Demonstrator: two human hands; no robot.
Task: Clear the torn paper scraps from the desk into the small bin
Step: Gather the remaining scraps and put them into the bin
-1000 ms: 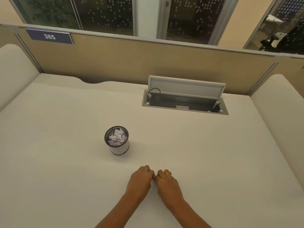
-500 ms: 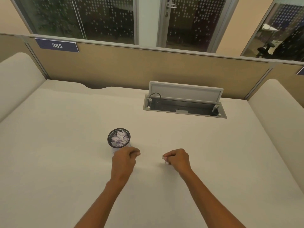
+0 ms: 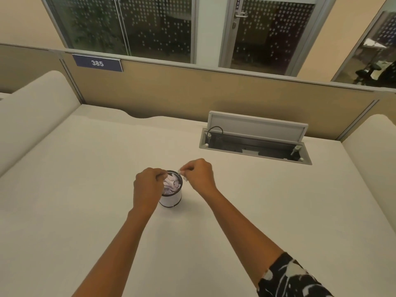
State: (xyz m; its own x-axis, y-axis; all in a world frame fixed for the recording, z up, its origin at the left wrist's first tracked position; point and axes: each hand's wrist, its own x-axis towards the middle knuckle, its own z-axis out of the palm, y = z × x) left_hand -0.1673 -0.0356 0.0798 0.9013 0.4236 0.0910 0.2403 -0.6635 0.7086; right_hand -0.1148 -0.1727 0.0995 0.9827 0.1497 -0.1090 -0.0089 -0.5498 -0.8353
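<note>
The small white bin with a dark rim stands in the middle of the white desk, filled with crumpled paper scraps. My left hand hangs over the bin's left rim with its fingers pinched together; what it holds is hidden. My right hand is at the bin's right rim, pinching small white paper scraps that stick out from its fingertips just above the rim.
An open grey cable hatch with a raised lid lies at the back right of the desk. A tan partition with a "385" sign closes the back. Padded side panels flank the desk.
Both hands rose from the desk's front, where they were pinched together, and moved forward to the bin, ending on either side of its rim. The right hand carried scraps along.
</note>
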